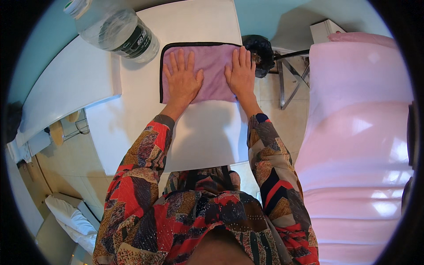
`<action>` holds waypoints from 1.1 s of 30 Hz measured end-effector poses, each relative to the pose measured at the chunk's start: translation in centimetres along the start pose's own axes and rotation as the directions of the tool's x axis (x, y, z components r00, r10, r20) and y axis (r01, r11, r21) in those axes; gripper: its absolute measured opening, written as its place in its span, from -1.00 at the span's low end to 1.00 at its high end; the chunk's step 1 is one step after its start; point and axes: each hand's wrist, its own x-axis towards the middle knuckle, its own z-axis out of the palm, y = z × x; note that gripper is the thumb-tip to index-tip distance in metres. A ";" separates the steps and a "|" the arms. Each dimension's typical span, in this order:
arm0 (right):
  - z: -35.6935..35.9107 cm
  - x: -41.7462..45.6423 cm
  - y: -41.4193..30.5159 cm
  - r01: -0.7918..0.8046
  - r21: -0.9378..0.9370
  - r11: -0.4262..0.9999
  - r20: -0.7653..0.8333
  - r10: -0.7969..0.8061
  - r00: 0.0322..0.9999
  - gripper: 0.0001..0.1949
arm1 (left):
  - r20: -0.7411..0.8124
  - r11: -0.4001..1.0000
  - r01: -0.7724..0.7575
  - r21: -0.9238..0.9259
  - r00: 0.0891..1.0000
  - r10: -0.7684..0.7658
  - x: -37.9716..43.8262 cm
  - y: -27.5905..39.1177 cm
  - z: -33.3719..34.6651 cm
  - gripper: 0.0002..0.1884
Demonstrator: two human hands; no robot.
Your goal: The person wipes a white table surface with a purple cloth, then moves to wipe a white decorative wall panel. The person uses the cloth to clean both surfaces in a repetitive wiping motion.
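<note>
A pinkish-purple cloth (212, 71) with black edging lies spread on a white table (202, 132). The black edging runs along its far and left sides; the near side shows no black trim. My left hand (183, 78) rests palm down on the left half of the cloth, fingers spread. Over the right edge of the cloth lies my right hand (241, 71), also palm down, its thumb apart from the other fingers. Neither hand grips anything that I can see; what is under the palms is hidden.
A large clear plastic bottle (116, 33) stands at the table's far left. Beside the table's right edge is a bin lined with a black bag (260, 54). A bed with a pink cover (357, 132) fills the right side. A white raised surface (73, 76) adjoins on the left.
</note>
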 end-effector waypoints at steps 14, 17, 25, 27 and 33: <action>4.6 10.2 0.9 0.052 0.094 0.994 -0.028 -0.049 0.998 -0.46 | -0.089 0.992 0.047 0.115 0.995 -0.037 6.6 -0.8 1.8 -0.47; 5.8 12.7 1.2 0.084 0.095 0.992 -0.091 -0.075 0.993 -0.47 | -0.121 0.985 0.075 0.154 0.991 -0.057 8.9 -1.1 2.7 -0.48; 7.4 17.1 1.8 0.121 0.107 0.987 -0.155 -0.103 0.982 -0.48 | -0.147 0.970 0.113 0.217 0.986 -0.082 13.6 -2.2 4.0 -0.50; 7.6 17.9 1.8 0.121 0.121 0.985 -0.155 -0.102 0.983 -0.48 | -0.157 0.966 0.123 0.226 0.984 -0.088 14.6 -2.5 4.5 -0.50; 8.1 19.4 1.9 0.116 0.119 0.986 -0.167 -0.095 0.981 -0.49 | -0.202 0.959 0.098 0.267 0.978 -0.043 16.3 -3.7 4.7 -0.51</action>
